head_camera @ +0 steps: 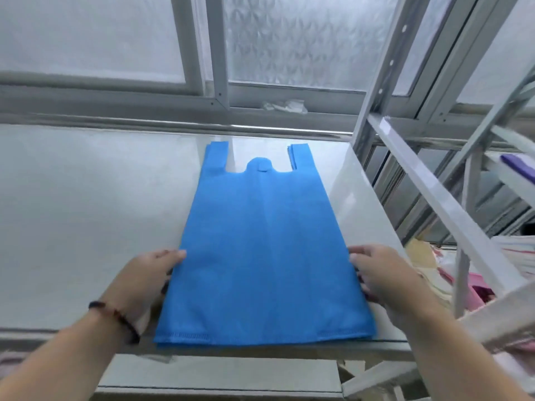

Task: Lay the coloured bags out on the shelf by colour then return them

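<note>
A flat stack of blue vest-style bags (260, 256) lies on the white shelf board (86, 212), handles pointing toward the window and the stitched bottom hem at the front edge. My left hand (144, 279), with a dark bracelet on its wrist, holds the stack's left edge, thumb on top and fingers tucked beneath. On the opposite side, my right hand (385, 276) grips the right edge, its fingertips curled against and under the bags.
Frosted windows (289, 39) stand behind the shelf. A grey upright and a diagonal brace (434, 198) of the rack rise at the right. Beyond them lie a purple bag (521, 166) and pink bags (474, 287). A lower shelf (220, 371) shows below.
</note>
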`<action>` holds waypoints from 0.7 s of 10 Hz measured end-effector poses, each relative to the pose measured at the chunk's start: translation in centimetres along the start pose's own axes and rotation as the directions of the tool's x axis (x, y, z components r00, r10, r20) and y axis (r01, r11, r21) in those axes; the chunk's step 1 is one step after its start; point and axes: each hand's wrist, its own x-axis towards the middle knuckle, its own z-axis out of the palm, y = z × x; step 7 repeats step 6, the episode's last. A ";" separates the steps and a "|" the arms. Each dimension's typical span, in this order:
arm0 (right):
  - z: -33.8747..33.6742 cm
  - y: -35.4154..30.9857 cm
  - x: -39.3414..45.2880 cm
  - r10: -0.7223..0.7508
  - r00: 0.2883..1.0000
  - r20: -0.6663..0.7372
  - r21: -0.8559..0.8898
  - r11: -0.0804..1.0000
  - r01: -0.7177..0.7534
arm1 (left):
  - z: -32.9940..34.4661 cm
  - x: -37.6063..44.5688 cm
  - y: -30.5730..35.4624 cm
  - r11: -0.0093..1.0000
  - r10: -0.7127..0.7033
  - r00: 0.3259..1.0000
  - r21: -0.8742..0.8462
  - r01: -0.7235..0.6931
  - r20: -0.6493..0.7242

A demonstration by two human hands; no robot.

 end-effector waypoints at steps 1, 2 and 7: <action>-0.3 2.6 -4.9 -0.035 0.999 0.020 -0.314 0.949 0.040 | -0.8 -4.4 -2.7 0.996 0.011 0.995 0.084 -0.002 -0.099; 0.0 3.3 -6.3 -0.006 0.999 0.047 -0.286 0.958 0.019 | -0.2 -5.3 -3.7 0.962 0.144 0.978 0.252 -0.102 -0.154; 1.3 5.7 -8.3 -0.086 0.972 -0.219 -0.097 0.993 0.066 | 0.8 -6.5 -5.8 0.937 0.020 0.946 -0.324 -0.130 -0.323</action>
